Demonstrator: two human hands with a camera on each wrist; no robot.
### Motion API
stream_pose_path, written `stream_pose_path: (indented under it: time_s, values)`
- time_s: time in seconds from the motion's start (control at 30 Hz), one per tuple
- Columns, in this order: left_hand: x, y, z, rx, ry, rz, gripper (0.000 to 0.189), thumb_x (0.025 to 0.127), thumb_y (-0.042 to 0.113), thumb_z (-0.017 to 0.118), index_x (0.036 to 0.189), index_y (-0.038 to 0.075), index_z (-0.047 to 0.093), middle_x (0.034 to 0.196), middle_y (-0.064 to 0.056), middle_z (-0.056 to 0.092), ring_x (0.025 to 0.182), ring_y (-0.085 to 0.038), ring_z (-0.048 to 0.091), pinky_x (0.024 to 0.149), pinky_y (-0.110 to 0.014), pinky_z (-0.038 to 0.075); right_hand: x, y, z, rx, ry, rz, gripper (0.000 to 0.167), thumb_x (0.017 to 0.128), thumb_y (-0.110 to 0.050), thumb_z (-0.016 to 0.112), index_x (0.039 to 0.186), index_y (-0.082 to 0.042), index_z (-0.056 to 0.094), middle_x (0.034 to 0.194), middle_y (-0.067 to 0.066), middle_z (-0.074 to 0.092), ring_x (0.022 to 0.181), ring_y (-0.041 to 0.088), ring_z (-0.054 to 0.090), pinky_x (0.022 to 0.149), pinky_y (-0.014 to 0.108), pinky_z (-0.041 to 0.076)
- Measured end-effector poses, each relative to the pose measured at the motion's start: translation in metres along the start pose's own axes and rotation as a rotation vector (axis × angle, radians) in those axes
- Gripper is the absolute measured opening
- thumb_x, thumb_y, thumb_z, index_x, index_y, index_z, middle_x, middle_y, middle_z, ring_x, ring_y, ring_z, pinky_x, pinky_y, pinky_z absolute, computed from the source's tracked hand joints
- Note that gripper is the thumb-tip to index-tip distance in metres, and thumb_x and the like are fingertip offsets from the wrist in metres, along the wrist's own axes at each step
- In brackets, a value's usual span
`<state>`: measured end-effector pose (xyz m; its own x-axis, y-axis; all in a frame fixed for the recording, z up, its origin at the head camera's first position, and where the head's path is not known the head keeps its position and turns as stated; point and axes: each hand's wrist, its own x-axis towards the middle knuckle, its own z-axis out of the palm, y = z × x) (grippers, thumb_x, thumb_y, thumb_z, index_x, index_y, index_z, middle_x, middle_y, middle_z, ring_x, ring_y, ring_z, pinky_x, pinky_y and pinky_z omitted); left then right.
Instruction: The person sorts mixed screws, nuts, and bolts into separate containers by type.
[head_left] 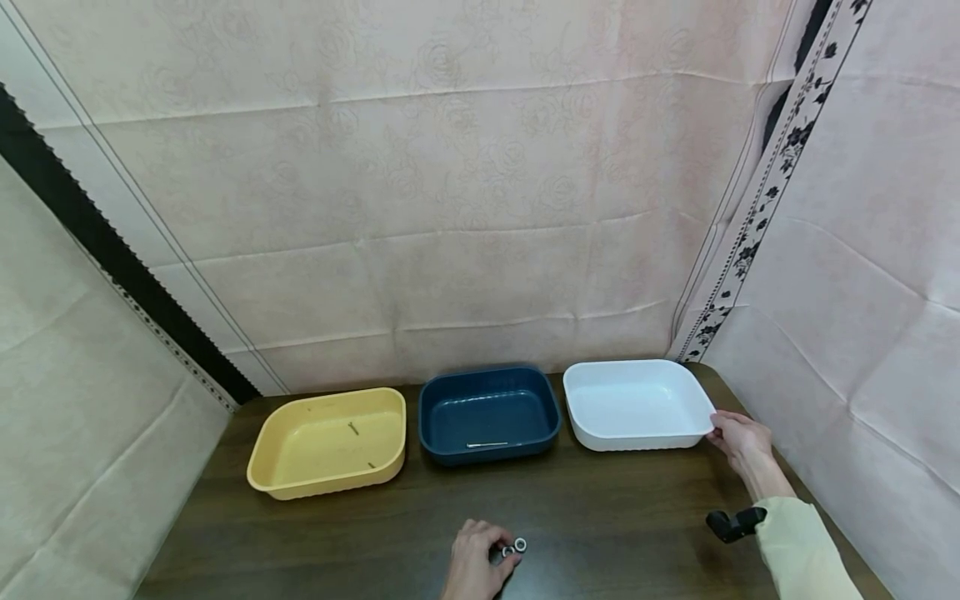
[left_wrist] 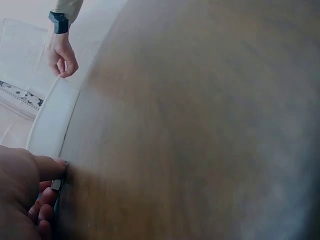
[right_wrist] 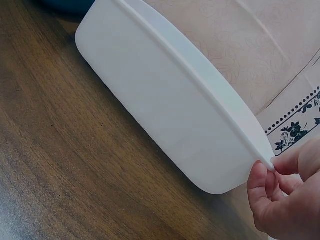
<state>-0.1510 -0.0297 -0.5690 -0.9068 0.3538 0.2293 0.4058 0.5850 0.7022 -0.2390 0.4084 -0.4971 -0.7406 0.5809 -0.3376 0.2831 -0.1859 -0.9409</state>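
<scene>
My left hand (head_left: pixel 480 557) is over the near middle of the table and pinches small ring-ended metal nuts (head_left: pixel 521 545) between thumb and fingers. In the left wrist view one silver nut (left_wrist: pixel 56 184) shows at the fingertips, partly hidden by them. At the right, my right hand (head_left: pixel 742 442) grips the near right corner of a white plastic bin (head_left: pixel 637 442). The right wrist view shows thumb and fingers (right_wrist: pixel 257 182) pinching its rim. Inside, the white bin shows only its bare floor in the head view.
A dark blue bin (head_left: pixel 489 455) stands left of the white one, with a thin metal rod (head_left: pixel 487 445) in it. Farther left, a yellow bin (head_left: pixel 330 483) holds small screws (head_left: pixel 353 428). Cloth walls (head_left: pixel 450 208) rise behind and beside the wooden table (head_left: pixel 360 542).
</scene>
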Motion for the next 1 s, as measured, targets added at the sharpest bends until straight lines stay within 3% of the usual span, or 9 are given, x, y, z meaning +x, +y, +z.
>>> stream_pose_path:
  time_s: [0.37, 0.57, 1.0]
  values:
    - [0.009, 0.002, -0.007, 0.021, 0.113, 0.063, 0.018, 0.073, 0.012, 0.089, 0.078, 0.017, 0.073, 0.076, 0.016, 0.058, 0.074, -0.003, 0.048, 0.061, -0.024, 0.043, 0.0, 0.0, -0.001, 0.0, 0.001, -0.005, 0.031, 0.097, 0.003, 0.055, 0.126, 0.014, 0.053, 0.076, 0.002, 0.058, 0.065, 0.012, 0.058, 0.062, 0.024, 0.057]
    - [0.021, 0.008, -0.012, 0.028, 0.204, 0.168, 0.019, 0.071, 0.012, 0.09, 0.078, 0.016, 0.073, 0.076, 0.013, 0.061, 0.074, -0.005, 0.052, 0.062, -0.025, 0.044, 0.002, 0.001, -0.001, -0.003, 0.007, -0.004, 0.034, 0.097, 0.002, 0.055, 0.129, 0.014, 0.052, 0.079, 0.003, 0.058, 0.066, 0.012, 0.058, 0.062, 0.024, 0.057]
    - [0.06, 0.03, -0.019, -0.005, 0.223, 0.198, 0.018, 0.073, 0.007, 0.089, 0.08, 0.014, 0.074, 0.077, 0.009, 0.064, 0.074, -0.011, 0.053, 0.066, -0.027, 0.043, 0.003, 0.002, 0.0, -0.006, 0.014, 0.005, 0.036, 0.098, 0.001, 0.055, 0.131, 0.013, 0.051, 0.084, 0.005, 0.058, 0.068, 0.012, 0.058, 0.064, 0.024, 0.057]
